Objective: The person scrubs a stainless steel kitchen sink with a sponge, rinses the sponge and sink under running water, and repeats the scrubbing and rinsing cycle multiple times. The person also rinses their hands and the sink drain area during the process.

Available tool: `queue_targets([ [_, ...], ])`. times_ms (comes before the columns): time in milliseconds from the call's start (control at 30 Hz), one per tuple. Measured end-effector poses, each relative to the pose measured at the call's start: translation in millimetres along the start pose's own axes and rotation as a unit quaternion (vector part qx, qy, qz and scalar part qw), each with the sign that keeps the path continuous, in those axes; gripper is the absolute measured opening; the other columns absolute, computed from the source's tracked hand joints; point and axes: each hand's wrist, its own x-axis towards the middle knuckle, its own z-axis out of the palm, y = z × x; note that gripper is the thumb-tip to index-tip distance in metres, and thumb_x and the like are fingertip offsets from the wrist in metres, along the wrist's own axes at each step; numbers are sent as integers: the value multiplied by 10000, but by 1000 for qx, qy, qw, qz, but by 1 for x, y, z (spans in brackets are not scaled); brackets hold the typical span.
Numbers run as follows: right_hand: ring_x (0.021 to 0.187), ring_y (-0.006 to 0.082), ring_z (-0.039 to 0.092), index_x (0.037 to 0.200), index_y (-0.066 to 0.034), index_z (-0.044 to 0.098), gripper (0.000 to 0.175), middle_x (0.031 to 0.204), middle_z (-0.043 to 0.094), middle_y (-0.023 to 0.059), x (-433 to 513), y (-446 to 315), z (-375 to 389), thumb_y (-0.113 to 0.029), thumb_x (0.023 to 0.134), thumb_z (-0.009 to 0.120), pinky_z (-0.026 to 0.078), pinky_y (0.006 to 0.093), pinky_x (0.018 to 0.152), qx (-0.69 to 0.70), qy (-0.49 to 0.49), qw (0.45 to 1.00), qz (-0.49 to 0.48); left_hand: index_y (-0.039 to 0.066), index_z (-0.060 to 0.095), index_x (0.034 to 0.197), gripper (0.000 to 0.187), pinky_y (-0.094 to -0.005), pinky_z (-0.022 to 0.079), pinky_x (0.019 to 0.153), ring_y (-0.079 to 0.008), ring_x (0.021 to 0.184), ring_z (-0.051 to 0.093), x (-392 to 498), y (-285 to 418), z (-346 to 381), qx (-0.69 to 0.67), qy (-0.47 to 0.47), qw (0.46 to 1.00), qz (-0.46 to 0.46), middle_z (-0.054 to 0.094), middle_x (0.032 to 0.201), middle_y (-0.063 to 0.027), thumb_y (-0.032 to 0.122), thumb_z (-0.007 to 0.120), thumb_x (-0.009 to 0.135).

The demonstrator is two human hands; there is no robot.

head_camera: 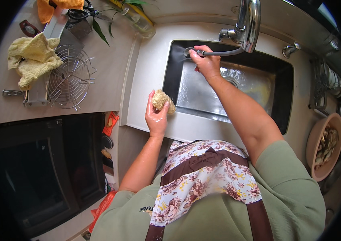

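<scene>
My right hand (207, 62) grips a pull-out faucet spray head (189, 53) over the far left part of a stainless steel sink (200, 87). Water sprays from the head toward the sink's left wall. A grey hose (226, 53) links it to the chrome faucet (250, 27). Wet and shiny, my left hand (157, 119) holds a tan fibrous scrubber, perhaps a loofah (162, 101), above the counter at the sink's near left corner. Wet patches and a yellowish smear lie on the sink floor around the drain (232, 81).
A round wire rack (69, 76), a yellow cloth (33, 60) and scissors (87, 12) lie on the left counter. A glass vase with a plant (138, 22) stands behind the sink's left corner. At right are a basin of what look like fish (312, 153) and a dish rack (319, 87).
</scene>
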Motion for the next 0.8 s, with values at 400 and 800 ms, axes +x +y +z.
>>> queue_targets([
  [400,555,146,645,1088,-24,737,351,757,691,61,8,7,-11,-279,865,827,542,308,452,-52,5,999,6,-27,434,1544,659,-342,530,1041,-201,1174,654,10,-4,2,-6,25,1000,12,653,1333,-135,-8,722,951],
  [800,391,178,577,784,21,657,320,572,592,81,-44,-23,-32,-267,829,789,472,326,360,-107,-220,959,142,-27,450,1536,647,-338,538,1017,-189,1137,658,25,-7,-7,-4,62,998,19,664,1297,-132,-13,725,951],
])
